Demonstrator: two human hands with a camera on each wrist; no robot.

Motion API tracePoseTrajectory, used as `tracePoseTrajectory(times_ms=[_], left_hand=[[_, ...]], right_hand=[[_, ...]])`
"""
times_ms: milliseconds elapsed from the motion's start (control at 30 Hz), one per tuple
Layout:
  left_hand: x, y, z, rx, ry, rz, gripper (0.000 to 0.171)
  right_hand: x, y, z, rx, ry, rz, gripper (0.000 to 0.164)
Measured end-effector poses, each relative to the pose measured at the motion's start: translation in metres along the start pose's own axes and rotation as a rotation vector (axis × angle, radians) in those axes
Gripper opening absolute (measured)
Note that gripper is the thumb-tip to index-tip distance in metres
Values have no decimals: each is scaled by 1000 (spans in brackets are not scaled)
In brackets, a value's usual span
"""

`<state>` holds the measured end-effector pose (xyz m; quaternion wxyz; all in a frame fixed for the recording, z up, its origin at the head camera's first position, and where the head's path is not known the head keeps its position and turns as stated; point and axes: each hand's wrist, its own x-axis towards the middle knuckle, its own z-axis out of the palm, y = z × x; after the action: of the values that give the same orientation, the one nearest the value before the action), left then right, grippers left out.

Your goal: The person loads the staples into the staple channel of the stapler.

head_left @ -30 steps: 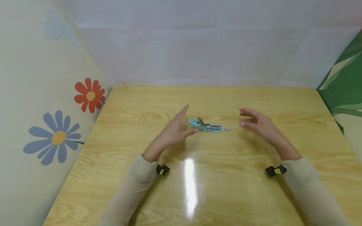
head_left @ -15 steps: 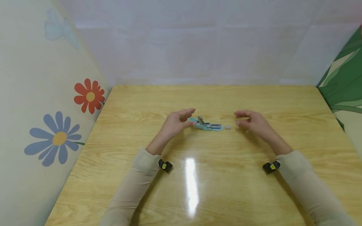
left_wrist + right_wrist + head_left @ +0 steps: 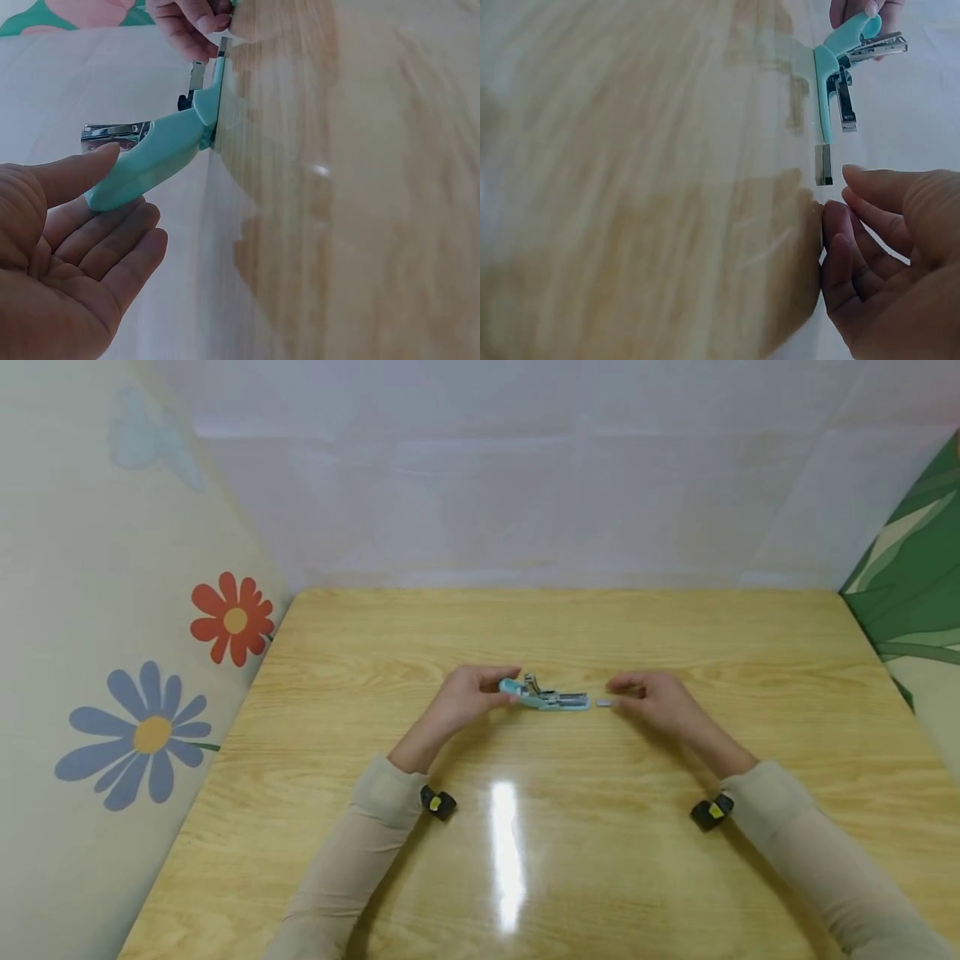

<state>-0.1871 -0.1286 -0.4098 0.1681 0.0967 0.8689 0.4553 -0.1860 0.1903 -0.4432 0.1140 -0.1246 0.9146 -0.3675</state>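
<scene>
A mint-green stapler (image 3: 534, 700) lies on the table, its top swung back and its metal parts exposed. My left hand (image 3: 472, 693) is at the raised end, pinching it between thumb and fingers; in the left wrist view the thumb (image 3: 97, 161) lies against the green shell (image 3: 161, 154). Just beyond the stapler's other end sits a small grey strip of staples (image 3: 603, 702), also seen in the right wrist view as a short staple strip (image 3: 823, 165). Beside that strip is my right hand (image 3: 652, 700), fingers loosely bent, thumb tip close to it, holding nothing.
The wooden table (image 3: 637, 860) carries a bright light reflection (image 3: 506, 852). A white sheet (image 3: 517, 510) hangs along its back edge. Flower-decorated panels (image 3: 153, 735) stand at the left, and a green leaf pattern (image 3: 922, 568) is at the right.
My left hand has closed in on the stapler's raised end, fingers coming together around it. My right hand has moved left and down to the staple strip. Stapler and strip stay in place.
</scene>
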Motion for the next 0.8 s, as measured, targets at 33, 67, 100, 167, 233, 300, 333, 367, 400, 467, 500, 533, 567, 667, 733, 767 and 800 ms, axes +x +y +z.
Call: tracePoseTrajectory(times_ms=[33, 67, 100, 167, 233, 300, 333, 367, 400, 467, 500, 533, 567, 667, 733, 767, 800], left_hand=[[0, 0, 0, 7, 1, -4, 50], [0, -1, 0, 16, 2, -8, 50], [0, -1, 0, 22, 1, -11, 50], [0, -1, 0, 26, 3, -19, 49], [-1, 0, 0, 32, 2, -23, 49], [-1, 0, 0, 30, -2, -25, 49], [-1, 0, 0, 28, -4, -25, 49], [-1, 0, 0, 29, -6, -26, 49], [-1, 0, 0, 27, -10, -28, 49], [-1, 0, 0, 18, -15, -37, 49], [0, 0, 0, 17, -17, -43, 50], [0, -1, 0, 17, -17, -48, 50], [0, -1, 1, 19, -19, -52, 50], [1, -1, 1, 27, -20, -61, 49], [1, -1, 0, 34, -21, -64, 48], [1, -1, 0, 37, -22, -64, 48], [1, -1, 0, 39, -23, -65, 48]], right_hand=[[1, 0, 1, -8, 4, -7, 32], [2, -1, 2, -20, 10, -12, 31], [3, -2, 3, -31, 14, -15, 31], [4, -4, 4, -50, 12, -20, 30], [5, -6, 4, -67, 12, -33, 28], [5, -6, 5, -81, 10, -43, 26], [5, -6, 5, -85, 8, -49, 24], [5, -6, 6, -91, 10, -54, 22], [5, -6, 6, -98, 13, -63, 20], [5, -6, 7, -114, 23, -79, 16], [5, -7, 8, -122, 28, -87, 14], [5, -7, 8, -132, 33, -96, 13], [5, -7, 8, -141, 38, -105, 12], [5, -7, 8, -166, 42, -106, 11], [5, -7, 7, -174, 39, -92, 12], [5, -7, 7, -178, 37, -85, 12], [5, -7, 6, -181, 37, -78, 13]])
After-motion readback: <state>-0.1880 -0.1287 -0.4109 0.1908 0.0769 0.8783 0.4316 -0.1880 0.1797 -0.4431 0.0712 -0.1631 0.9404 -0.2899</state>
